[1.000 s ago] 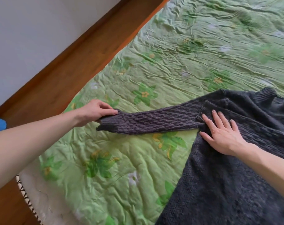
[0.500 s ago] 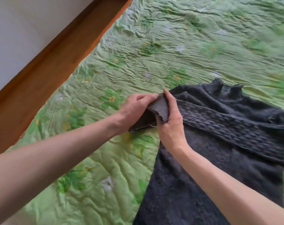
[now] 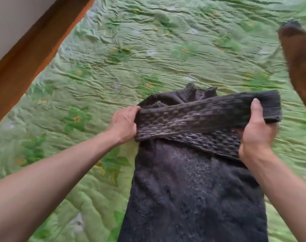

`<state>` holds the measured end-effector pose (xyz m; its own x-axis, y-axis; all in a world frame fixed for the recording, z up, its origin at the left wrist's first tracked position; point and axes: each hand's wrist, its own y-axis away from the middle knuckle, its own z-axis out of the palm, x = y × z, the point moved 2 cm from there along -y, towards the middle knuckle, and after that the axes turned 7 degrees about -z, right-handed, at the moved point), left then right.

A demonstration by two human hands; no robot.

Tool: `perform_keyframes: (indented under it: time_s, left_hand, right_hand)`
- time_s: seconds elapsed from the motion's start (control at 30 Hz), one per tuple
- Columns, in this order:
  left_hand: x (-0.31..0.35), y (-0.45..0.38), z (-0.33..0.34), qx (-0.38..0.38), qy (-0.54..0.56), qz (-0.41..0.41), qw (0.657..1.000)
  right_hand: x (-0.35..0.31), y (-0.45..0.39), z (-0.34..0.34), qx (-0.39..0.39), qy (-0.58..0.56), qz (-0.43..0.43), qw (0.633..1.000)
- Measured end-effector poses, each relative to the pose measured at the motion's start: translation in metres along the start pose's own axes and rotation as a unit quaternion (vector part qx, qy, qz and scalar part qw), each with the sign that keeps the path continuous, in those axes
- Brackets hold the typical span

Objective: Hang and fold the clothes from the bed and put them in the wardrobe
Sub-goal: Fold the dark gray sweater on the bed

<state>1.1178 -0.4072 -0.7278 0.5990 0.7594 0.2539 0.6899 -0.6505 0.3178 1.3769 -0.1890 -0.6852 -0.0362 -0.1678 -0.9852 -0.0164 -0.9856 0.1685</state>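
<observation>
sweater (image 3: 192,186) sleeve (image 3: 201,116) (folded across), both hands holding

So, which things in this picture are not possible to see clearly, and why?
- Sweater hem: head view, cut off by the bottom edge.
- Fingers of the left hand: hidden under the folded sleeve.
- Fingers of the right hand: hidden behind the sleeve cuff; only the thumb shows.
- Brown item on the bedspread: blurred, cut by the right edge; cannot identify it.
- Wardrobe: not in view.
</observation>
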Motion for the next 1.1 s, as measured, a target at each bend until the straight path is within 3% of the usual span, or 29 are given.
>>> perform_keyframes:
  time_s: [0.1, 0.23, 0.37, 0.5, 0.6, 0.7, 0.77, 0.83, 0.93, 1.0, 1.1]
  left_hand:
    - [0.005, -0.022, 0.006, -0.001, -0.110, 0.003, 0.994]
    - [0.017, -0.041, -0.008, 0.018, -0.225, -0.001, 0.974]
    - [0.024, -0.054, -0.019, 0.043, -0.329, 0.164, 0.929]
    - [0.026, -0.069, -0.035, 0.101, -0.336, 0.258, 0.900]
    - [0.026, -0.076, -0.032, 0.123, -0.336, 0.233, 0.904]
    - [0.030, -0.068, -0.012, 0.137, -0.281, 0.181, 0.932]
    - [0.032, -0.059, 0.004, 0.165, -0.237, 0.153, 0.945]
    - [0.041, -0.049, 0.021, 0.180, -0.180, 0.160, 0.954]
    - [0.061, -0.039, 0.044, 0.156, -0.124, 0.230, 0.952]
    - [0.065, -0.039, 0.053, 0.125, -0.152, 0.264, 0.944]
    - [0.060, -0.047, 0.049, 0.119, -0.206, 0.259, 0.936]
  right_hand:
    - [0.046, -0.024, -0.041, 0.006, 0.132, -0.025, 0.991]
    - [0.093, -0.050, -0.080, -0.072, 0.256, -0.014, 0.964]
    - [0.085, -0.051, -0.092, -0.117, 0.321, -0.100, 0.934]
    - [0.078, -0.047, -0.106, -0.063, 0.411, -0.191, 0.889]
    - [0.089, -0.049, -0.114, -0.071, 0.518, -0.147, 0.840]
    - [0.094, -0.051, -0.117, -0.099, 0.526, -0.158, 0.830]
    - [0.093, -0.051, -0.117, -0.090, 0.524, -0.223, 0.817]
    - [0.088, -0.046, -0.112, -0.083, 0.523, -0.329, 0.782]
    - [0.092, -0.033, -0.093, -0.187, 0.531, -0.449, 0.694]
    - [0.106, -0.031, -0.086, -0.253, 0.575, -0.445, 0.638]
    - [0.118, -0.041, -0.084, -0.272, 0.621, -0.366, 0.638]
